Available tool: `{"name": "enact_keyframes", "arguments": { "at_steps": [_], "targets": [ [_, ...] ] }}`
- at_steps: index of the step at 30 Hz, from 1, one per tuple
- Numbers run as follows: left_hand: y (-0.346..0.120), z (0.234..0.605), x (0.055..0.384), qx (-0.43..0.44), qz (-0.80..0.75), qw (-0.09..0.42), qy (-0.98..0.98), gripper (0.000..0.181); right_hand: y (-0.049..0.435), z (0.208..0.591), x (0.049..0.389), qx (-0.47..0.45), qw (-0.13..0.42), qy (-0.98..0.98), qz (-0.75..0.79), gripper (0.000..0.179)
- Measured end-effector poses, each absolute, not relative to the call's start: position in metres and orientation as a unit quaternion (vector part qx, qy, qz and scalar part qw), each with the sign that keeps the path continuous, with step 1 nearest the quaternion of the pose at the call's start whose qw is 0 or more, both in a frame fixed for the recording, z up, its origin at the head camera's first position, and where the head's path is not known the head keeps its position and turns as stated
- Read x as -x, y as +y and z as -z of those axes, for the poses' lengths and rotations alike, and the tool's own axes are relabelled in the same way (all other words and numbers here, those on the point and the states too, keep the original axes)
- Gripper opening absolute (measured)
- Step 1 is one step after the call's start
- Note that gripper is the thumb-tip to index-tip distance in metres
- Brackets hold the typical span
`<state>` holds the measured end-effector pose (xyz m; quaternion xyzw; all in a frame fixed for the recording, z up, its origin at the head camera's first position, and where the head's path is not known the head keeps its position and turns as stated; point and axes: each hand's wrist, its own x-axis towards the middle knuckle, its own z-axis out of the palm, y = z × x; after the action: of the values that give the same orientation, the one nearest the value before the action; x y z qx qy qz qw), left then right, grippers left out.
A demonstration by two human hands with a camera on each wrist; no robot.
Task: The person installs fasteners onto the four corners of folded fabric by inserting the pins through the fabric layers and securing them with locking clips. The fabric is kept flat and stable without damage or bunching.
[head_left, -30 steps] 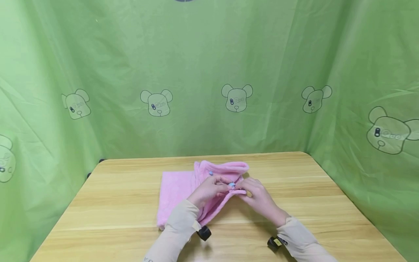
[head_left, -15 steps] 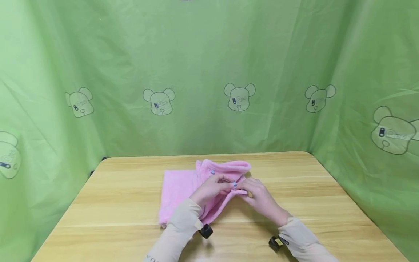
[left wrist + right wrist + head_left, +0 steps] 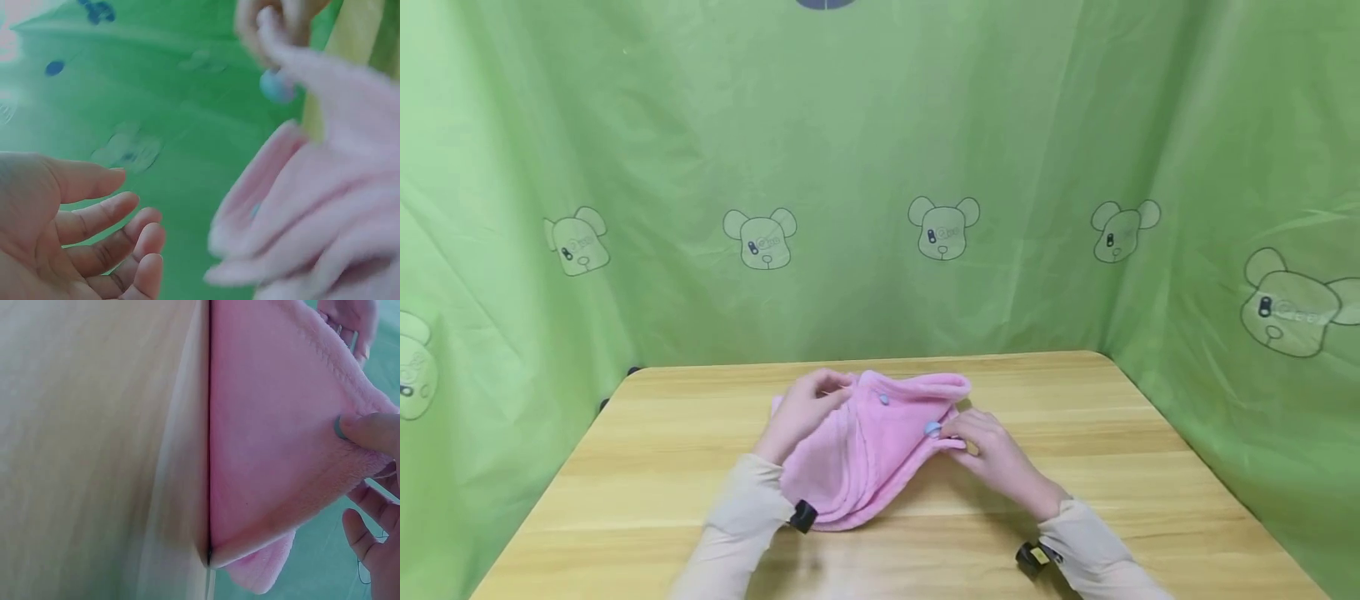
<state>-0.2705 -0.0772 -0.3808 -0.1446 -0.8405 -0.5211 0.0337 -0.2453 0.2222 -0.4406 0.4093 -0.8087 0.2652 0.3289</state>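
Observation:
A pink plush cloth (image 3: 898, 437) lies folded, its right part lifted in loose layers. My right hand (image 3: 996, 454) pinches the cloth's edge beside a round pale-blue button (image 3: 932, 429); in the right wrist view the thumb (image 3: 375, 432) presses close against that button. Farther up the cloth sits a second small blue button (image 3: 883, 399). Over the cloth's upper left is my left hand (image 3: 801, 412). From the left wrist view, this left hand (image 3: 94, 231) has loosely bent fingers with nothing between them, apart from the cloth.
The pale wooden table (image 3: 1120, 475) extends around the cloth on all sides. Green curtains (image 3: 850, 150) printed with bear heads enclose its back and sides. Black wrist cameras hang beneath both sleeves, the left camera (image 3: 802, 517) close to the cloth's near edge.
My left hand has let go near the blue button and moved left and up to the cloth's upper left. The near-left cloth layers have shifted. My right hand keeps its place.

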Motion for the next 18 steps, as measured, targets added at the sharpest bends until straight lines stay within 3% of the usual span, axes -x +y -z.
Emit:
{"name": "enact_keyframes", "arguments": {
  "at_steps": [12,18],
  "targets": [
    [-0.152,0.403,0.298,-0.002,0.485,0.081,-0.871,0.035,0.225,0.437,0.249,-0.414,0.319,-0.813,-0.257,0.018],
    [-0.161,0.436,0.307,-0.067,0.492,0.041,-0.867,0.044,0.226,0.437,0.246,-0.415,0.299,-0.820,-0.256,0.028]
  ]
}}
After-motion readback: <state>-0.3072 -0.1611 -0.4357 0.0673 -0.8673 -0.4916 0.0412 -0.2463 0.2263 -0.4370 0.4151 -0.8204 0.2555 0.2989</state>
